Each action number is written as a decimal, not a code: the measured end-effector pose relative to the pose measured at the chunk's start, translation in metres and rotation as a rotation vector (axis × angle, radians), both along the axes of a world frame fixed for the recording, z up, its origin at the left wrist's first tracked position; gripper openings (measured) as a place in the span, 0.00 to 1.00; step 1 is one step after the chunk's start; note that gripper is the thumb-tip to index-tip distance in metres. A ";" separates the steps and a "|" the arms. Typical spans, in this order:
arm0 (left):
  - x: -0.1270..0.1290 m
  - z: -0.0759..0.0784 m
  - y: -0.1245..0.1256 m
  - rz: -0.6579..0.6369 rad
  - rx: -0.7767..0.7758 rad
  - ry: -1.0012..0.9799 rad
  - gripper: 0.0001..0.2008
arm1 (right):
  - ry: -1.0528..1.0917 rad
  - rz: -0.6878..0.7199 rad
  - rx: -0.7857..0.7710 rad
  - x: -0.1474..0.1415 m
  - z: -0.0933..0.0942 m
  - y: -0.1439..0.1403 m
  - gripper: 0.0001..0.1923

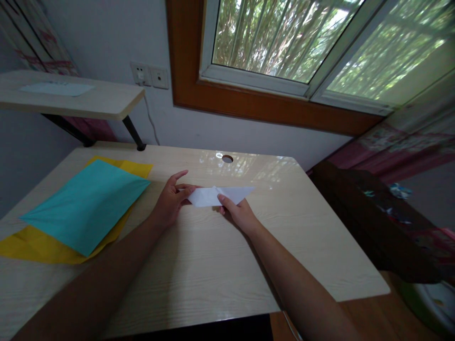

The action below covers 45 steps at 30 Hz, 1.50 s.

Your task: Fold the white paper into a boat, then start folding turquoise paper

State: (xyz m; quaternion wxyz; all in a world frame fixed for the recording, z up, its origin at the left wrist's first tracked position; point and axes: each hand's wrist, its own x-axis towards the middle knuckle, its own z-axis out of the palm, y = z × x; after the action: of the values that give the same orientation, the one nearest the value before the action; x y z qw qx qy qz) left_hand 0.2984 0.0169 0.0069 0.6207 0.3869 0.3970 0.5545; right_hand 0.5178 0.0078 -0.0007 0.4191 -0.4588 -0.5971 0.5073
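A white folded paper [205, 196], long and narrow with a pointed right end, is held just over the desk between both hands. My left hand [171, 198] pinches its left end between thumb and fingers, with one finger raised and stretched out. On the right part, my right hand [240, 213] grips the paper, its thumb on top and the other fingers mostly hidden underneath. A small raised fold shows along the paper's upper edge near the middle.
Turquoise paper [88, 203] lies over yellow paper [46, 248] on the left of the pale wooden desk [209, 274]. A raised shelf [106, 97] bears a white sheet [59, 88]. A round cable hole [227, 159] is near the back edge, below the window.
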 end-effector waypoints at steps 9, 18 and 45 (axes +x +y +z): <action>0.006 -0.012 -0.002 -0.171 -0.106 0.038 0.17 | -0.054 -0.070 0.036 -0.003 0.001 0.001 0.25; 0.010 -0.015 -0.012 -0.348 -0.002 0.323 0.21 | -0.063 0.098 0.012 -0.004 0.003 -0.002 0.26; 0.002 -0.006 -0.005 -0.063 -0.049 0.058 0.13 | 0.036 0.181 -0.083 0.003 0.008 -0.001 0.19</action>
State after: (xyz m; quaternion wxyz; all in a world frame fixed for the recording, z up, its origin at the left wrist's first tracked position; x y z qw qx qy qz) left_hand 0.3004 0.0115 0.0010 0.6353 0.3995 0.4159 0.5135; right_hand 0.5205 0.0070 0.0075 0.3630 -0.4109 -0.6069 0.5754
